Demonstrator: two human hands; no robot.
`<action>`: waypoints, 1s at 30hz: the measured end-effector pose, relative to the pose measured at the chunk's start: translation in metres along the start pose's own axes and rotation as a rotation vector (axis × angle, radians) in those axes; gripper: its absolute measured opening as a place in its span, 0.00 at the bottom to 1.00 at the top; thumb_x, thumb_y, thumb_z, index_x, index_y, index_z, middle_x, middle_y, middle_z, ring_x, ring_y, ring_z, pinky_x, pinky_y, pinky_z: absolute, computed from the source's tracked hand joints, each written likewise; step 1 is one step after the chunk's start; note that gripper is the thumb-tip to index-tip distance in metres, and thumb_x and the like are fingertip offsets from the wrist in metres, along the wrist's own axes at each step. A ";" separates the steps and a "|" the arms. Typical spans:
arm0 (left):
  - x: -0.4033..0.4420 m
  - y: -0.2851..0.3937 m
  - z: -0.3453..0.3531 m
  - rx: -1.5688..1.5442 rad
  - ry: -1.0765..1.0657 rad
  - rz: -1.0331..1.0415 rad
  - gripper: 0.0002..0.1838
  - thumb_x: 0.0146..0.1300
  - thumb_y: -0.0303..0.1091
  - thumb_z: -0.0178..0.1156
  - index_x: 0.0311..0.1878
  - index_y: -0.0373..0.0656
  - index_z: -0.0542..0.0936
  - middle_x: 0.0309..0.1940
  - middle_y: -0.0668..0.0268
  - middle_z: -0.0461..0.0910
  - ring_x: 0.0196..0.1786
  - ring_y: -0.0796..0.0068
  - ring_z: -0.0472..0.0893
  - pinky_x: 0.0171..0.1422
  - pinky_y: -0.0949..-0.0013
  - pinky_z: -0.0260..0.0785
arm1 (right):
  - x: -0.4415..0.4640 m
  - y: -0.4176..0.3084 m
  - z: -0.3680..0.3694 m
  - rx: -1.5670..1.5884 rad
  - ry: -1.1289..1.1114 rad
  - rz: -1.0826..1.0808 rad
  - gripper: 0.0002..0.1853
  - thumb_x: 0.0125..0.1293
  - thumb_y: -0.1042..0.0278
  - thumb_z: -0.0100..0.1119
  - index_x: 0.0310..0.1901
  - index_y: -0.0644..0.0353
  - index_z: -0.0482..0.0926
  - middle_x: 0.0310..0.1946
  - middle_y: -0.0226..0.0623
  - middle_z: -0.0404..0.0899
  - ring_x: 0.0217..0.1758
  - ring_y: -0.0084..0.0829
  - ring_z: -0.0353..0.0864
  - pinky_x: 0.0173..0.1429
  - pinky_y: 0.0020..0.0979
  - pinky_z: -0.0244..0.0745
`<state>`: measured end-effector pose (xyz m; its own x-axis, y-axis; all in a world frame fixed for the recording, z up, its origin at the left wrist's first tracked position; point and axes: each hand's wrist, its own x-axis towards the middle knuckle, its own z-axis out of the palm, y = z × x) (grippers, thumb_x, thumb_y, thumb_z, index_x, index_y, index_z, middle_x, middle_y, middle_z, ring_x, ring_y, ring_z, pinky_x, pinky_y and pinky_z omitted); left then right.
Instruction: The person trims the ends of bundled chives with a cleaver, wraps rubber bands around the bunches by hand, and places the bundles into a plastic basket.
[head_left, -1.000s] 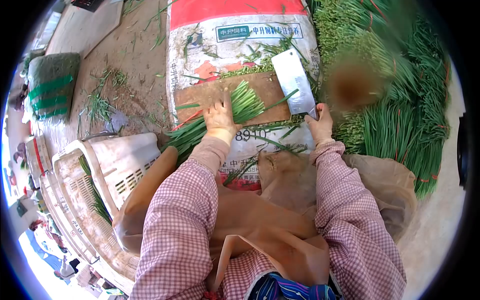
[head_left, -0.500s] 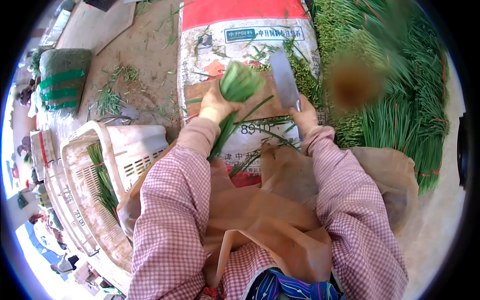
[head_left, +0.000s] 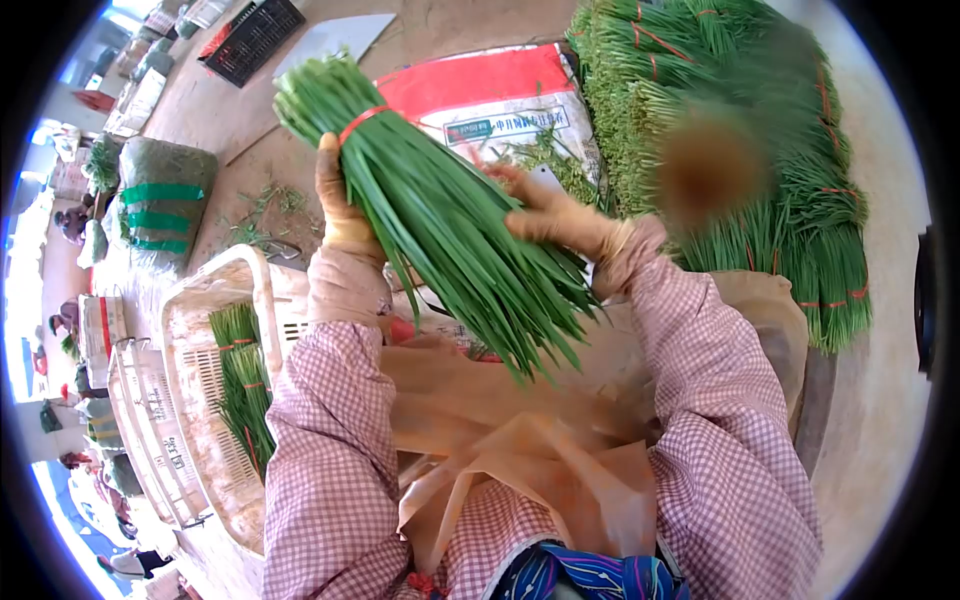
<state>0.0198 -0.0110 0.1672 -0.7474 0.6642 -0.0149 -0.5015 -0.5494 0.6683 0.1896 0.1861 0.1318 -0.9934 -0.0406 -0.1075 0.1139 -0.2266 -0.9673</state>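
Printed sack: hiding partly behind the green bundle.
Right hand: fingers blurring.
Blade: hiding mostly behind that hand.
Stacked stalks: passing beyond the top edge; a brown blur obscuring some.

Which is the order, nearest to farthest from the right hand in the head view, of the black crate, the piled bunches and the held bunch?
1. Held bunch: at the right hand.
2. Piled bunches: right side.
3. Black crate: far upper left.

Leafy bundle barring the middle, crate blocking left, stacked bundles right, open ground between wrapped bale and sack
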 end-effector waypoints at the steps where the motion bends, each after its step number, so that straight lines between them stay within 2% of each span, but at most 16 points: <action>1: -0.001 0.005 -0.004 -0.037 -0.100 0.072 0.44 0.59 0.65 0.56 0.64 0.33 0.67 0.58 0.52 0.73 0.60 0.56 0.74 0.66 0.56 0.68 | -0.015 -0.015 0.021 0.000 -0.090 0.050 0.38 0.61 0.59 0.67 0.70 0.57 0.61 0.56 0.37 0.76 0.60 0.30 0.71 0.66 0.33 0.64; 3: -0.012 0.027 -0.003 0.027 -0.140 0.166 0.47 0.60 0.66 0.54 0.66 0.31 0.64 0.61 0.50 0.69 0.64 0.54 0.70 0.68 0.54 0.65 | -0.031 -0.035 0.032 0.019 -0.326 0.303 0.37 0.61 0.57 0.68 0.68 0.59 0.63 0.55 0.36 0.76 0.60 0.27 0.71 0.68 0.33 0.62; 4: -0.022 0.038 0.002 -0.027 -0.228 0.195 0.45 0.60 0.65 0.55 0.65 0.33 0.66 0.59 0.51 0.72 0.60 0.55 0.74 0.65 0.53 0.68 | -0.033 -0.031 0.035 -0.166 -0.421 0.166 0.27 0.62 0.58 0.66 0.60 0.60 0.74 0.44 0.35 0.82 0.45 0.24 0.78 0.53 0.28 0.73; 5: -0.033 0.047 0.004 -0.081 -0.311 0.223 0.43 0.60 0.64 0.55 0.64 0.35 0.67 0.57 0.52 0.75 0.57 0.56 0.77 0.62 0.52 0.71 | -0.040 -0.033 0.028 -0.338 -0.435 0.368 0.21 0.63 0.60 0.64 0.54 0.61 0.77 0.36 0.33 0.82 0.35 0.21 0.77 0.42 0.26 0.73; 6: -0.041 0.060 -0.006 -0.090 -0.239 0.279 0.44 0.60 0.65 0.55 0.65 0.33 0.65 0.59 0.50 0.72 0.59 0.54 0.74 0.63 0.51 0.70 | -0.047 -0.048 0.029 -0.516 -0.444 0.571 0.15 0.63 0.62 0.62 0.48 0.61 0.80 0.28 0.31 0.82 0.26 0.19 0.75 0.31 0.24 0.73; 7: -0.047 0.074 -0.011 -0.066 -0.376 0.268 0.44 0.60 0.65 0.55 0.65 0.34 0.66 0.58 0.49 0.72 0.60 0.53 0.73 0.66 0.51 0.68 | -0.054 -0.052 0.029 -0.596 -0.339 0.610 0.12 0.63 0.63 0.61 0.44 0.61 0.81 0.24 0.29 0.80 0.20 0.18 0.71 0.25 0.23 0.68; 8: -0.055 0.081 -0.016 -0.103 -0.323 0.316 0.44 0.60 0.65 0.55 0.65 0.34 0.66 0.58 0.49 0.72 0.60 0.53 0.73 0.67 0.51 0.67 | -0.061 -0.054 0.024 -0.679 -0.228 0.642 0.10 0.63 0.65 0.59 0.40 0.61 0.81 0.20 0.28 0.78 0.15 0.17 0.67 0.19 0.22 0.63; 13: -0.092 0.128 -0.042 -0.123 -0.245 0.528 0.44 0.60 0.66 0.55 0.65 0.35 0.65 0.59 0.49 0.71 0.61 0.53 0.73 0.68 0.52 0.66 | -0.069 -0.038 -0.031 -0.364 0.085 0.395 0.08 0.66 0.69 0.55 0.41 0.64 0.78 0.21 0.31 0.79 0.16 0.19 0.73 0.21 0.21 0.67; 16: -0.125 0.158 -0.054 -0.090 -0.354 0.524 0.46 0.61 0.67 0.53 0.66 0.32 0.64 0.59 0.48 0.71 0.62 0.55 0.73 0.68 0.54 0.66 | -0.058 -0.025 -0.023 -0.233 0.141 0.334 0.08 0.67 0.69 0.53 0.41 0.64 0.77 0.23 0.31 0.80 0.17 0.20 0.74 0.21 0.22 0.67; 19: -0.171 0.215 -0.083 0.104 -0.321 0.560 0.48 0.61 0.68 0.51 0.67 0.30 0.62 0.60 0.48 0.71 0.62 0.55 0.73 0.68 0.56 0.66 | -0.044 -0.007 0.000 -0.363 0.136 0.383 0.09 0.66 0.66 0.55 0.41 0.62 0.77 0.24 0.30 0.79 0.17 0.20 0.74 0.21 0.22 0.68; 20: -0.193 0.244 -0.086 0.287 -0.290 0.642 0.48 0.61 0.68 0.50 0.67 0.29 0.61 0.61 0.48 0.70 0.62 0.55 0.73 0.67 0.56 0.67 | -0.042 0.000 0.005 -0.421 0.082 0.399 0.09 0.65 0.66 0.55 0.41 0.62 0.77 0.24 0.30 0.79 0.18 0.20 0.74 0.21 0.22 0.68; 21: -0.221 0.277 -0.090 0.392 -0.164 0.671 0.47 0.62 0.67 0.50 0.66 0.30 0.64 0.60 0.49 0.72 0.61 0.55 0.75 0.65 0.56 0.70 | -0.040 0.009 0.005 -0.474 0.029 0.409 0.09 0.65 0.66 0.56 0.41 0.61 0.77 0.23 0.30 0.79 0.18 0.19 0.74 0.21 0.22 0.68; 23: -0.292 0.340 -0.085 0.472 0.197 0.599 0.42 0.57 0.61 0.61 0.64 0.35 0.69 0.51 0.51 0.79 0.51 0.59 0.81 0.55 0.58 0.77 | -0.037 0.028 -0.004 -0.557 -0.045 0.527 0.09 0.64 0.67 0.56 0.42 0.62 0.78 0.24 0.30 0.79 0.18 0.19 0.73 0.21 0.23 0.68; 24: -0.316 0.352 -0.074 0.479 0.231 0.618 0.42 0.57 0.61 0.61 0.64 0.35 0.69 0.51 0.51 0.79 0.51 0.59 0.81 0.55 0.58 0.77 | -0.036 0.036 -0.009 -0.592 -0.058 0.578 0.09 0.63 0.67 0.56 0.42 0.61 0.78 0.24 0.30 0.79 0.17 0.20 0.73 0.20 0.23 0.67; 27: -0.376 0.389 -0.060 0.977 0.715 0.307 0.45 0.53 0.56 0.66 0.66 0.33 0.65 0.53 0.48 0.77 0.54 0.59 0.79 0.57 0.60 0.76 | -0.026 0.052 -0.012 -0.715 -0.011 0.732 0.08 0.63 0.69 0.55 0.42 0.60 0.77 0.23 0.31 0.80 0.16 0.21 0.73 0.19 0.24 0.66; 30: -0.413 0.409 -0.069 1.414 1.144 -0.118 0.49 0.49 0.51 0.71 0.68 0.31 0.62 0.55 0.45 0.75 0.56 0.59 0.78 0.58 0.63 0.74 | -0.016 0.072 -0.006 -0.783 -0.022 0.735 0.09 0.63 0.70 0.55 0.43 0.61 0.76 0.23 0.32 0.79 0.18 0.22 0.74 0.21 0.25 0.67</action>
<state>0.0931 -0.5448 0.3952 -0.9414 -0.3060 -0.1418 -0.3183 0.6675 0.6731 0.2135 0.1764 0.0623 -0.6835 0.0676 -0.7268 0.6347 0.5469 -0.5460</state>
